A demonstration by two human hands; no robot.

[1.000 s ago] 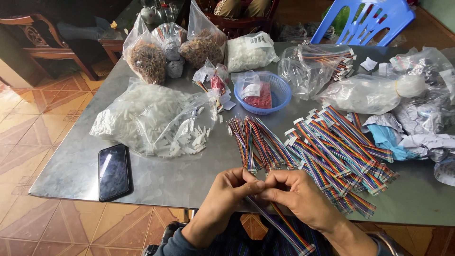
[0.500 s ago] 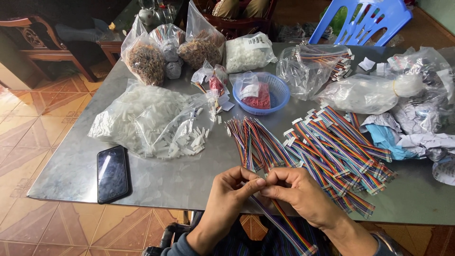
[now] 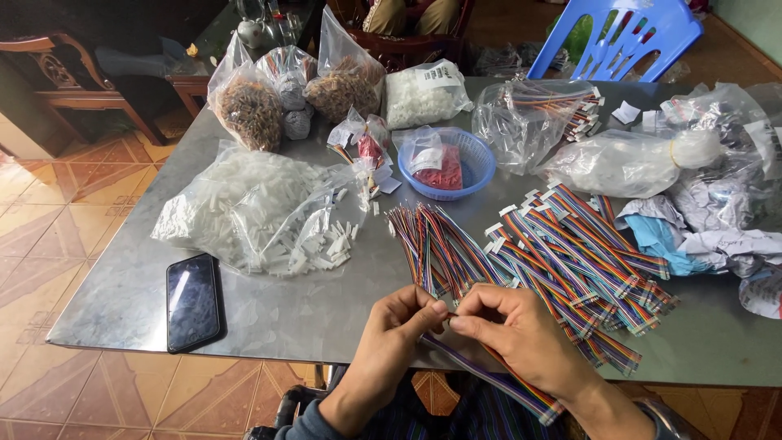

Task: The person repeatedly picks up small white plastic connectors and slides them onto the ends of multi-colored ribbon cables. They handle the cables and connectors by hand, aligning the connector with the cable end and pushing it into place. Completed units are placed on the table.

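Rainbow ribbon cable [image 3: 509, 383] is being pinched at its upper end between both hands at the near desk edge; its length is trailing down toward the lap, right of centre. Left hand [image 3: 399, 326] fingers are closing tight on the cable end, thumb to forefinger. Right hand [image 3: 521, 330] fingers are likewise pressing narrow on the same end, tips almost touching the left ones.

Just beyond the hands, a loose fan of coloured wire leads [image 3: 428, 244] is lying on the grey metal desk [image 3: 285, 314]. To its right, a larger heap of rainbow cables with white connectors [image 3: 574, 253] is spreading out.

Left of centre, an open clear bag of white plastic connector housings [image 3: 252, 208] is spilling pieces. A black phone [image 3: 193, 301] is lying near the front left corner.

Further back: a blue round basket [image 3: 452, 163] holding a small bag with red contents and a white label; two clear bags of brown parts [image 3: 252, 110]; a clear bag of white parts bearing a white rectangular label [image 3: 423, 96]; a clear bag of cables [image 3: 538, 122].

Far right, crumpled white and blue paper [image 3: 684, 232] is sitting beside tied clear bags. A blue plastic chair [image 3: 627, 37] is standing behind the desk.
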